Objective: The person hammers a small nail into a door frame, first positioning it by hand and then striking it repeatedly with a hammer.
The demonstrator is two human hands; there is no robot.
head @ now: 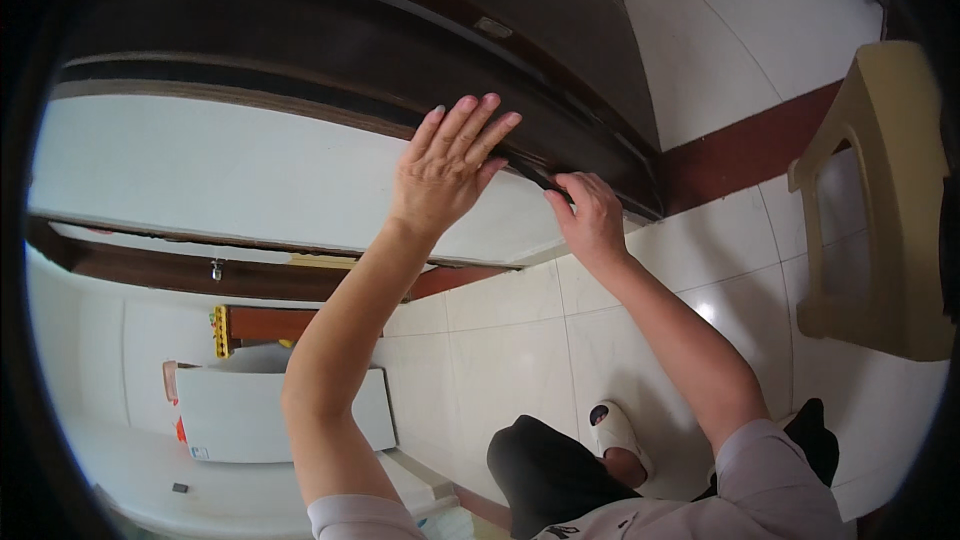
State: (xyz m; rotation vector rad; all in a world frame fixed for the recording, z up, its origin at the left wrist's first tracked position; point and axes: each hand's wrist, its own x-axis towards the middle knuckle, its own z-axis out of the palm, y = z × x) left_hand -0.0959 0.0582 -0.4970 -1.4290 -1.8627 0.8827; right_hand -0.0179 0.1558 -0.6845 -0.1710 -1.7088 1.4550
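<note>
A dark brown door frame [337, 101] runs across the upper view, along the edge of a white wall [225, 157]. My left hand [446, 169] lies flat against this frame, its fingers stretched out and slightly apart. Between my two hands a thin black strip [531, 171] follows the frame's edge. My right hand [592, 214], lower down near the floor end of the frame, pinches the strip between thumb and fingers. The palm side of my left hand is hidden. Beyond the frame is a dark door panel [285, 26] with a small metal plate [493, 27] at its edge.
A tan plastic stool [904, 187] stands at the right on the pale tiled floor [495, 360]. A red-brown baseboard [739, 150] meets the frame. To the left are another brown door frame [150, 266] and a white refrigerator-like appliance [247, 412]. My slippered foot [622, 439] is below.
</note>
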